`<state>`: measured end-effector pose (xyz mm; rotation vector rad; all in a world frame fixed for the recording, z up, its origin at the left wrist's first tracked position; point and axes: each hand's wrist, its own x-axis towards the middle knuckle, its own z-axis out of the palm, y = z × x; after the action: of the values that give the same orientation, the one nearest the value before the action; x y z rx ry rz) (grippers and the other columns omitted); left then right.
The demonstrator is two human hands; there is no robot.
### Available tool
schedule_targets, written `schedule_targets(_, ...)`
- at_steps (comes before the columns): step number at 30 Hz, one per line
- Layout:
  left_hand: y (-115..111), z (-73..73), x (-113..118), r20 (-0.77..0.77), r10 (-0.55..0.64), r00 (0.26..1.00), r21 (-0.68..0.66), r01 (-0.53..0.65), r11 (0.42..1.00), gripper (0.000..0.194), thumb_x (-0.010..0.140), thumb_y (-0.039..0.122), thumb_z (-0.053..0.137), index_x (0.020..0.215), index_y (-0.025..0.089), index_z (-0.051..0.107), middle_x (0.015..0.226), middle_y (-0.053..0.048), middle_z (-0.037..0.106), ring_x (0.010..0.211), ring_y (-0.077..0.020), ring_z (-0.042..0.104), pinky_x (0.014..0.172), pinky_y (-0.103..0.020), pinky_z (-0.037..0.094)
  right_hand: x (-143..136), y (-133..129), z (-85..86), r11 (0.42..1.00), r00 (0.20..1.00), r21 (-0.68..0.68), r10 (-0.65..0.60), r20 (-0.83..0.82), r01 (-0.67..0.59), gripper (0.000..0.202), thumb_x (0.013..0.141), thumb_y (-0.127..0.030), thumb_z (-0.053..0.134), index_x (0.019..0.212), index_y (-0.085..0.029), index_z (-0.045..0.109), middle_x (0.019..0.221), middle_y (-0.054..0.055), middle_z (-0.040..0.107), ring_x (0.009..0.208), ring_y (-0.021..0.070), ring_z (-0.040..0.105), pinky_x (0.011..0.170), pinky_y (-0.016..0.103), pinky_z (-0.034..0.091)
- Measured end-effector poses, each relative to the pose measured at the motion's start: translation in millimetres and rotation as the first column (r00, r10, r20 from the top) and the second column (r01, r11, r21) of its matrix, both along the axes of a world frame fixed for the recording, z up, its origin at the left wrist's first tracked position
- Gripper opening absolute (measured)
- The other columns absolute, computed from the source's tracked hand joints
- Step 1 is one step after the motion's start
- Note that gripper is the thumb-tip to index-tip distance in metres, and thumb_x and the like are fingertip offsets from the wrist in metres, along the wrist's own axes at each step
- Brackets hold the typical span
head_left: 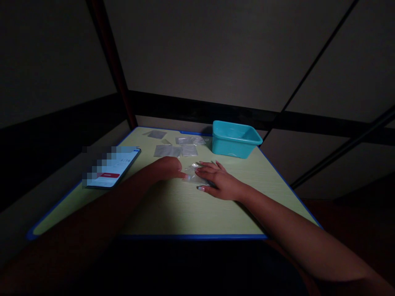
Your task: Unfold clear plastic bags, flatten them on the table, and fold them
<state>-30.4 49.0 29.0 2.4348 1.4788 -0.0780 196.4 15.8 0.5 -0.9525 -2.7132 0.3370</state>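
A small clear plastic bag (194, 177) lies flat on the table in front of me. My right hand (220, 181) rests palm down on its right part, fingers stretched out and spread, covering some of it. At the bag's left edge, my left hand (169, 167) has its fingers curled in and the thumb pressed at the plastic; the exact grip is partly hidden. Beyond my hands lie more flat clear bags: one pair side by side (168, 151), others behind (191, 140), and one at the far left (156, 134).
A turquoise plastic bin (235, 144) stands at the table's back right. On the left edge lies a phone (114, 168) with a lit, partly blurred screen. The pale wooden table (197, 218) has a blue rim, and a panelled wall (200, 53) rises behind it. The surroundings are dark.
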Motion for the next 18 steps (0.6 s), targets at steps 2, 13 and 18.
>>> schedule_targets(2,1.2,-1.0,-0.3,0.008,-0.002,1.000,-0.008,0.002,1.000,0.043,0.071,0.054,0.055,0.047,0.019,0.050,0.048,0.001,0.049,0.052,-0.0143,0.045,0.052,-0.026,0.027,0.0,0.2,-0.3,1.000,1.000,-0.001,0.002,-0.012,-0.002,0.053,0.084,-0.037,0.056,0.134,-0.021,0.046,0.138,0.014,0.048,0.136,0.0307,0.028,0.104,0.065,0.013)
schedule_targets(13,2.7,-5.0,-3.7,0.105,-0.026,0.994,-0.016,0.028,0.999,0.041,0.068,0.050,0.056,0.044,0.018,0.046,0.045,0.003,0.042,0.047,-0.0110,0.039,0.046,-0.022,0.023,3.3,1.4,-0.5,1.000,0.994,-0.030,0.004,-0.112,-0.008,0.054,0.083,-0.035,0.057,0.135,-0.027,0.046,0.140,0.011,0.046,0.135,0.0286,0.032,0.104,0.064,0.009)
schedule_targets(18,3.6,-6.1,-3.4,0.097,-0.005,0.995,-0.025,0.007,1.000,0.041,0.067,0.051,0.056,0.045,0.018,0.046,0.044,0.003,0.041,0.049,-0.0120,0.041,0.047,-0.023,0.023,2.8,2.0,0.9,0.996,0.988,-0.062,0.046,-0.146,-0.056,0.050,0.082,-0.035,0.061,0.130,-0.028,0.051,0.137,0.011,0.049,0.132,0.0269,0.038,0.106,0.062,0.006)
